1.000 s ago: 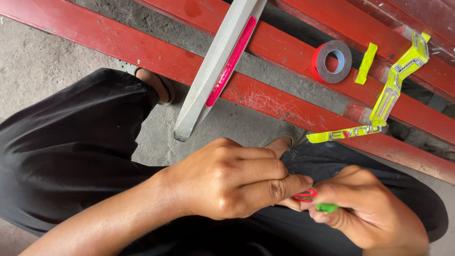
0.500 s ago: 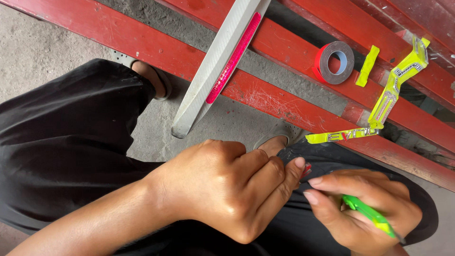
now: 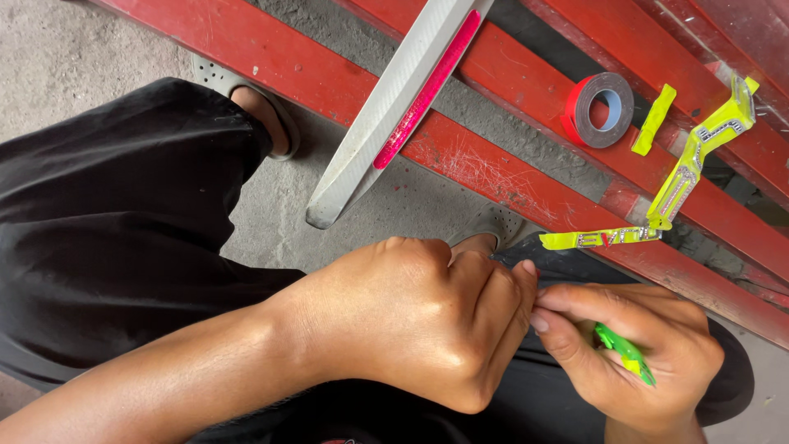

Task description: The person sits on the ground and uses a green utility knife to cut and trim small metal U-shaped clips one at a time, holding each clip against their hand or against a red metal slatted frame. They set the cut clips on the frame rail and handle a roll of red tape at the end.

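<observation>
The left hand (image 3: 427, 321) is curled into a fist, its fingertips meeting the right hand (image 3: 633, 362), which grips a green strip (image 3: 625, 353). Beyond the knuckles, a grey panel (image 3: 394, 107) leans on the red beam (image 3: 271, 57).

the thing in hand is a small bright green strip (image 3: 625, 355), glossy and narrow. it lies slantwise across the right hand (image 3: 637, 370), tucked under the curled fingers, with its lower end poking out towards the palm's edge. its upper end is hidden where the left hand (image 3: 427, 321), bunched into a fist, meets the right fingertips. whether the left touches it cannot be told.
</observation>
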A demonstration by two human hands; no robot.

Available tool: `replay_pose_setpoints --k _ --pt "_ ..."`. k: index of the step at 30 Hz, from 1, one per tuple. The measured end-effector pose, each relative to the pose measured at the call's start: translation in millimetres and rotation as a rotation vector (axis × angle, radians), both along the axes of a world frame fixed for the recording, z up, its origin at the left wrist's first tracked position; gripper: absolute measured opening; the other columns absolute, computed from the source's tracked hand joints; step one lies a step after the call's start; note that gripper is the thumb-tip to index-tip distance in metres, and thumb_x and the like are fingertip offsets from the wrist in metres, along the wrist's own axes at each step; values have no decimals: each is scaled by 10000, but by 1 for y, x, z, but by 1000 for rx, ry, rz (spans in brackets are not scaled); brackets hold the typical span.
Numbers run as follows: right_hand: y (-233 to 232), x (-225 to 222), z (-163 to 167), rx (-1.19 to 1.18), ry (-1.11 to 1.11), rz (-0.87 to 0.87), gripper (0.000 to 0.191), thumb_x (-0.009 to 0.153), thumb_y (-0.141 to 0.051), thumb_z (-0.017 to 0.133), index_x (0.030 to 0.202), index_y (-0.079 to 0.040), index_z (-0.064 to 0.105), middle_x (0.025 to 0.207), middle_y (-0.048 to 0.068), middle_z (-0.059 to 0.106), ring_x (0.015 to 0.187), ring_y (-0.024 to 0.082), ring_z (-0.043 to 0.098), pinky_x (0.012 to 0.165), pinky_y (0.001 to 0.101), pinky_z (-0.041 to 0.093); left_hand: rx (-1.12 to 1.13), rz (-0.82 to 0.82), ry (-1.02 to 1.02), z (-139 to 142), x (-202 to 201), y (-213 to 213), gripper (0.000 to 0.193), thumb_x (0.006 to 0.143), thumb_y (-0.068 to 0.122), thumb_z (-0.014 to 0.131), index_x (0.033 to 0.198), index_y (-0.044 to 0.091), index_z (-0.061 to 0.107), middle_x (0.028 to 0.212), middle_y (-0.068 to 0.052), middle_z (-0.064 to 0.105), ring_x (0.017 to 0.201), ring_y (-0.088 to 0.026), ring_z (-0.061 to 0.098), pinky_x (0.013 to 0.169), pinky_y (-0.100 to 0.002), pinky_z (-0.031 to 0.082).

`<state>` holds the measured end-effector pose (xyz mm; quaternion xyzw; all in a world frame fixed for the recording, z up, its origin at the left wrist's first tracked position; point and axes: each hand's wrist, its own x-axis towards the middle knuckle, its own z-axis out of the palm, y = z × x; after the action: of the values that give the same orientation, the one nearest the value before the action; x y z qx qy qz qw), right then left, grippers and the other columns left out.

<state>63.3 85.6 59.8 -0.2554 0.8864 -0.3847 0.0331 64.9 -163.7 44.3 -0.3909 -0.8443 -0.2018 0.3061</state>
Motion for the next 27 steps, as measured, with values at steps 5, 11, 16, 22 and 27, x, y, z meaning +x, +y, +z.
replay_pose_setpoints --k 5,11,16,22,27 --pt "8 -8 -2 29 -203 -53 248 705 -19 876 908 31 743 710 74 742 617 136 676 573 234 549 55 5 -44 -4 1 0 125 782 92 718 816 -28 718 582 9 501 511 -118 519 402 -237 400" --pt "9 -14 -6 -32 -355 -22 176 730 13 812 883 25 726 653 29 699 556 73 675 543 210 531 81 -51 -153 -5 1 2 97 780 60 712 762 -30 683 615 -14 497 521 -139 518 472 -279 470" --pt "5 -16 -12 -46 -300 51 118 856 -8 760 949 27 696 686 -4 687 591 46 651 586 200 521 107 26 -127 -11 -1 4 117 728 85 701 761 -26 694 586 -6 495 525 -142 555 430 -251 449" --pt "3 -13 -22 -33 -251 111 86 972 -25 674 1024 32 636 730 -11 685 628 39 613 625 212 501 49 93 -158 -17 1 11 94 789 59 707 791 -35 694 600 -1 513 551 -134 581 399 -250 438" --pt "8 -10 -27 -99 -403 79 67 990 -29 613 1018 29 598 638 -33 637 528 13 545 509 186 452 122 73 -236 -20 7 14 232 780 80 705 949 -78 727 704 -50 611 648 -176 654 445 -279 507"
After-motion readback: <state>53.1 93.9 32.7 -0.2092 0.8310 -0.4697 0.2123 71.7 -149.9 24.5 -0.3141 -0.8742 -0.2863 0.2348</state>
